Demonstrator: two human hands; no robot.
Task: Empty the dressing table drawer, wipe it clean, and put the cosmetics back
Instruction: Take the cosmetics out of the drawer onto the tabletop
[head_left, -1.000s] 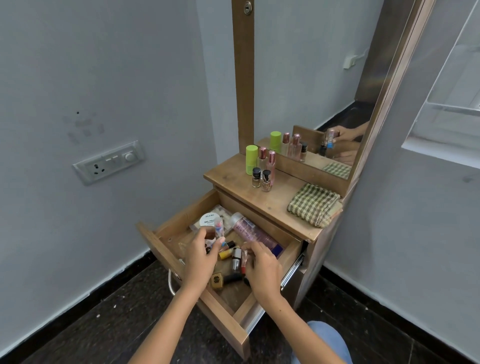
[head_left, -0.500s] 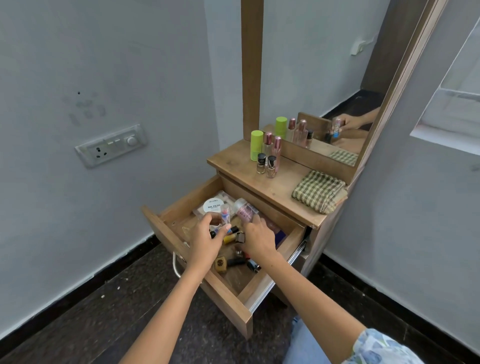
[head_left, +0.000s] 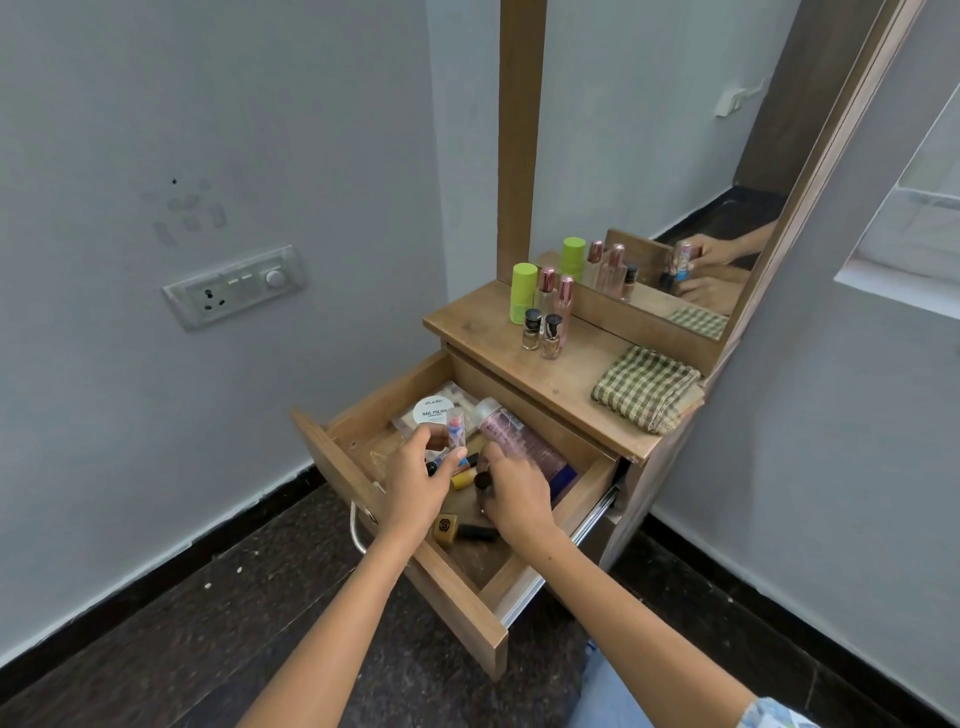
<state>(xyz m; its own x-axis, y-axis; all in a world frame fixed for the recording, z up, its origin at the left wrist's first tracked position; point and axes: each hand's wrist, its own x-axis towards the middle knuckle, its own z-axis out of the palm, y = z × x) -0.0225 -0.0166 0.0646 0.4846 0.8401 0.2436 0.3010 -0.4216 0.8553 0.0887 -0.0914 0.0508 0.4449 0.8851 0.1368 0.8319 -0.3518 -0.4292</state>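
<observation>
- Left hand (head_left: 415, 480) pinched a small clear tube (head_left: 455, 427) upright over the open drawer (head_left: 452, 597).
- Right hand (head_left: 514, 496) closed its fingers round a dark-capped bottle (head_left: 483, 483) inside the drawer.
- Pink bottle (head_left: 511, 436) and white nail polish jar (head_left: 434, 410) lay at the drawer's back.
- Checked cloth (head_left: 644, 387) sat folded on the tabletop (head_left: 467, 322).

Grey switch plate (head_left: 235, 287) on the wall, left of the mirror (head_left: 649, 156); dark speckled floor (head_left: 182, 623) below.
</observation>
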